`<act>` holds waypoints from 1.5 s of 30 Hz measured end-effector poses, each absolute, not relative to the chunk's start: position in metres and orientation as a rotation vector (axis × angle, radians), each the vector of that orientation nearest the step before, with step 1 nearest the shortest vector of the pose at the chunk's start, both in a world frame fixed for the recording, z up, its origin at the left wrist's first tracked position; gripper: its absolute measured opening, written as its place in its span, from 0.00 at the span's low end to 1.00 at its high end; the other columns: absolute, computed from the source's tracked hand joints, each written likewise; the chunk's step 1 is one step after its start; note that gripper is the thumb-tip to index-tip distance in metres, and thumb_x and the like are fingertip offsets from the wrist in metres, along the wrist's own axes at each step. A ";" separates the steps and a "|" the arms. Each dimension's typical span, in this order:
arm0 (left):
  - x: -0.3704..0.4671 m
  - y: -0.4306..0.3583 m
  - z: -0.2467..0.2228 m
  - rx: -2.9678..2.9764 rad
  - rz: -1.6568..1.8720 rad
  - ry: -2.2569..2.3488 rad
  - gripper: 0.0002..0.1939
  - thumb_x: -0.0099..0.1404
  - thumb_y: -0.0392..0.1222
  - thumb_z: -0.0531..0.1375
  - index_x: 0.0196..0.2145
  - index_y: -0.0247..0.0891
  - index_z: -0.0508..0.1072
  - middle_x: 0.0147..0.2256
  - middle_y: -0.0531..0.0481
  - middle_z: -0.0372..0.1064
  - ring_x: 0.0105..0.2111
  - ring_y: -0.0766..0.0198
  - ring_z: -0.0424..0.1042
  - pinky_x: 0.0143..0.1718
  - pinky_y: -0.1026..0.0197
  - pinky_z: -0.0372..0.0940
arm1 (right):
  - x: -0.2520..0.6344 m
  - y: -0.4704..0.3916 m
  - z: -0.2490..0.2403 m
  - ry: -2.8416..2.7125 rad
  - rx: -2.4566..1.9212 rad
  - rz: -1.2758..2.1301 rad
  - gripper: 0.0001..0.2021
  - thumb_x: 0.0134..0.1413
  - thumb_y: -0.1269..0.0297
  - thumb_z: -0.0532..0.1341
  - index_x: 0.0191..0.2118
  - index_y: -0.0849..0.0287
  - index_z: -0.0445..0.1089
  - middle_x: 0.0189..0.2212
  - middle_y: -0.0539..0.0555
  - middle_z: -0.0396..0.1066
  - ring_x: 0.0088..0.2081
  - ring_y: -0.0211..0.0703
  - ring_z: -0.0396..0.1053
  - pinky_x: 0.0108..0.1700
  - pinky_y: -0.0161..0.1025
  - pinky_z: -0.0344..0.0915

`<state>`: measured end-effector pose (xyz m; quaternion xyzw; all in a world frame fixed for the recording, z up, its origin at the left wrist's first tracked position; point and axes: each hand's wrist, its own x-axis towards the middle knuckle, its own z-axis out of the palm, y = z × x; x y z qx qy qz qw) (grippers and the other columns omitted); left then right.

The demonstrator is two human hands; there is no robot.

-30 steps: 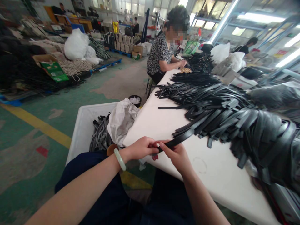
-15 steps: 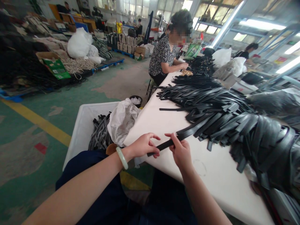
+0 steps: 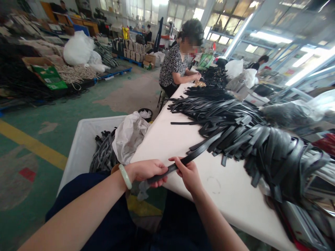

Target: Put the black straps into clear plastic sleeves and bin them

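A long flat black strap (image 3: 196, 152) slants across the near edge of the white-topped table (image 3: 159, 143). My left hand (image 3: 151, 172), with a pale bangle (image 3: 125, 177) at the wrist, pinches the strap close to its near end. Farther up, my right hand (image 3: 187, 173) grips the same strap between thumb and fingers. The strap's far part runs toward a large heap of black straps (image 3: 235, 134), where I cannot tell it from the others. Another strap lies partly alongside it.
Left of the table stands a white bin (image 3: 78, 143) with grey-black straps (image 3: 103, 150) and a white bag (image 3: 131, 136). A black bucket (image 3: 145, 115) is behind it. A co-worker (image 3: 174, 62) sits farther along the table. Clear plastic bags (image 3: 290, 111) lie at right.
My left hand has closed on the strap's near end, its fingers having been looser before. Both hands and the strap sit slightly farther left and lower; the whole view has shifted too.
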<state>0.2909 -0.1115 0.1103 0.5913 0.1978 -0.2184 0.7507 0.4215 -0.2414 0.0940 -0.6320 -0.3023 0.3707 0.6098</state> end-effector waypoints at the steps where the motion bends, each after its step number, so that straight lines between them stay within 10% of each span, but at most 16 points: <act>1: 0.291 -0.112 0.109 1.297 -0.466 0.423 0.28 0.58 0.66 0.56 0.26 0.33 0.67 0.19 0.54 0.62 0.17 0.71 0.59 0.19 0.67 0.55 | 0.417 -0.243 0.095 -0.713 -1.465 0.861 0.21 0.54 0.48 0.61 0.37 0.64 0.77 0.14 0.43 0.51 0.17 0.30 0.48 0.19 0.32 0.41; 28: 0.287 -0.114 0.129 1.437 -0.133 0.495 0.36 0.51 0.73 0.54 0.36 0.33 0.73 0.24 0.57 0.52 0.23 0.69 0.50 0.25 0.65 0.49 | 0.426 -0.215 0.122 -0.910 -1.443 0.690 0.28 0.60 0.42 0.51 0.38 0.62 0.78 0.12 0.44 0.53 0.17 0.30 0.50 0.20 0.31 0.45; 37: 0.287 -0.110 0.138 1.302 -0.100 0.446 0.28 0.51 0.66 0.62 0.33 0.35 0.67 0.32 0.44 0.73 0.33 0.59 0.71 0.36 0.60 0.61 | 0.453 -0.209 0.144 -0.825 -1.490 0.713 0.31 0.58 0.40 0.52 0.31 0.65 0.77 0.10 0.43 0.49 0.15 0.29 0.45 0.18 0.33 0.39; 45: 0.297 -0.111 0.127 1.436 0.142 0.495 0.15 0.45 0.48 0.67 0.19 0.33 0.70 0.19 0.56 0.60 0.24 0.68 0.55 0.29 0.64 0.48 | 0.449 -0.211 0.152 -0.993 -1.589 0.684 0.28 0.60 0.44 0.53 0.37 0.64 0.79 0.11 0.43 0.49 0.15 0.30 0.47 0.18 0.32 0.41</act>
